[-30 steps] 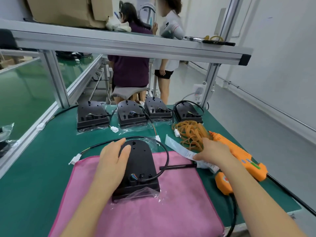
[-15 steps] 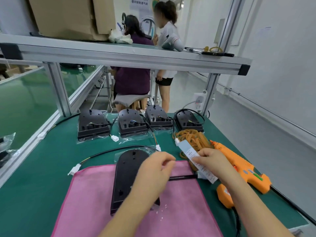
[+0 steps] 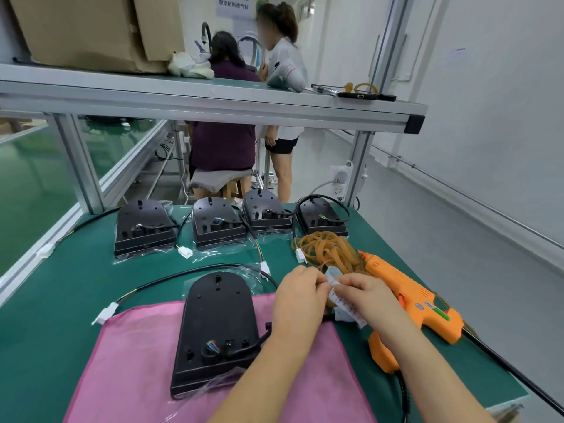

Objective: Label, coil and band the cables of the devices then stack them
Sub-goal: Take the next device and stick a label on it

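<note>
- While the person's hands meet over the far right corner of a pink cloth, the left hand and the right hand each pinch a white label strip with curled fingertips, the strip held between them above the green desk.
- One black device lies back-up on the cloth, just left of the left hand, with clear plastic wrap showing at both of its ends.
- Its black cable lies loose in an arc round the far side of the device and ends in a white connector on the desk, beside the cloth's far left corner.
- Four more black devices sit in a row at the back of the desk, on clear bags, their cables loose.
- A heap of tan rubber bands lies just beyond the hands.
- An orange glue gun lies on the desk to the right of the right hand.
- A metal-framed shelf crosses above the desk; two people are beyond it.
</note>
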`<state>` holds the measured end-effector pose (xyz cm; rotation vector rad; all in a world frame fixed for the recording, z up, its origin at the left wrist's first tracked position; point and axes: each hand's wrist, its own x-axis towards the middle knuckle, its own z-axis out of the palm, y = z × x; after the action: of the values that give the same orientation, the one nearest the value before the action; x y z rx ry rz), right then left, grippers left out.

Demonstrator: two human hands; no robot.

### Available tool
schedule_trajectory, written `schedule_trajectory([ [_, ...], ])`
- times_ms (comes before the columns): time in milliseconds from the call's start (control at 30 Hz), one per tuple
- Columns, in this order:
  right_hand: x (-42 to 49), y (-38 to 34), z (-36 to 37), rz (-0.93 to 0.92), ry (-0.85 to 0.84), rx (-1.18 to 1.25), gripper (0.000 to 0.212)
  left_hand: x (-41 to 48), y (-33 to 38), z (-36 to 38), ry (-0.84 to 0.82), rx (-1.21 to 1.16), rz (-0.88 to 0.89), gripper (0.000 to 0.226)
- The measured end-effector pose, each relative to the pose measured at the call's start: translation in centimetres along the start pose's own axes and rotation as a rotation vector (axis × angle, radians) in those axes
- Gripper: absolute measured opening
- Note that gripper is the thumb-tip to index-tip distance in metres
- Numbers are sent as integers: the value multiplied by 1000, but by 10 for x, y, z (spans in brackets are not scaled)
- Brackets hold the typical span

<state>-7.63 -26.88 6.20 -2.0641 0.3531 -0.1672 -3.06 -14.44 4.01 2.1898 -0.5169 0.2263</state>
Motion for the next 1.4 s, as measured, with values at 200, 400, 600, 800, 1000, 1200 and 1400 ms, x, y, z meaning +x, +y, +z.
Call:
schedule_trajectory([
  [200,-2,2,0,-60,13,-46,24,-3,1,0,3,62,106,18],
  [400,-4,1,2,-61,26,-27,28,-4,7,-7,21,300,273,14],
  [600,-7,3,4,-85,47,-85,34,-7,14,-9,53,359,285,34],
  [800,6,16,4,-14,148,-162,24,1,3,-16,82,222,122,10],
  [1000,8,12,9,-191,384,-746,17,4,-14,-62,177,240,167,9],
  [1200,-12,-48,50,-112,-64,217,21,-4,-33,-110,310,432,529,22],
  [1400,-14,-70,85,140,-225,563,31,-8,-59,-129,258,619,776,18],
])
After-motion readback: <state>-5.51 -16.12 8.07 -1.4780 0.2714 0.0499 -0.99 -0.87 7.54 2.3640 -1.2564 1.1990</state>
